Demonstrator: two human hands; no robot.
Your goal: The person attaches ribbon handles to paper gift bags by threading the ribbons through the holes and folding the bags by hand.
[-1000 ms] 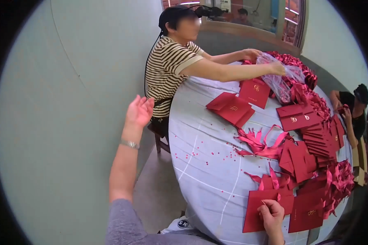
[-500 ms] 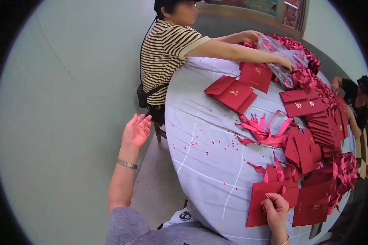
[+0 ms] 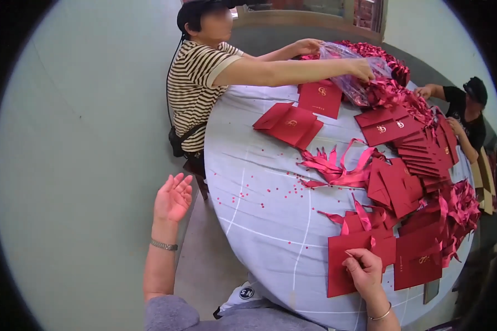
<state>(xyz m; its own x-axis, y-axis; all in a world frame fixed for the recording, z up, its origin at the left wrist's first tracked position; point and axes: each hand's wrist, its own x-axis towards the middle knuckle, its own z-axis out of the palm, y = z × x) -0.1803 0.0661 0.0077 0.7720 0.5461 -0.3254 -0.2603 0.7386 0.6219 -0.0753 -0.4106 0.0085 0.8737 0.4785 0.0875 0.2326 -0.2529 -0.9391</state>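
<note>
My left hand (image 3: 173,199) is raised off the left side of the table, palm up, with its fingers loosely spread and nothing in it. Over a flat red paper gift bag (image 3: 338,281) near the table's front edge, my right hand (image 3: 365,271) is closed in a pinch. A thin pale tip shows at its fingers, too small to name. Just behind that bag lie more red bags with a pink ribbon (image 3: 361,212) standing up from them. To its right is another red gift bag (image 3: 417,267) with gold print.
The round table (image 3: 259,220) has a pale cloth strewn with small red dots. Loose ribbons (image 3: 337,168), stacked bags (image 3: 425,154) and a ribbon heap (image 3: 397,96) cover its right and far sides. A person in stripes (image 3: 196,83) handles a clear plastic bag (image 3: 345,83); another person (image 3: 464,116) works at right.
The whole view has shifted, so the table and people appear farther left. My left hand stays open and raised; my right hand keeps its pinch over the red gift bag.
</note>
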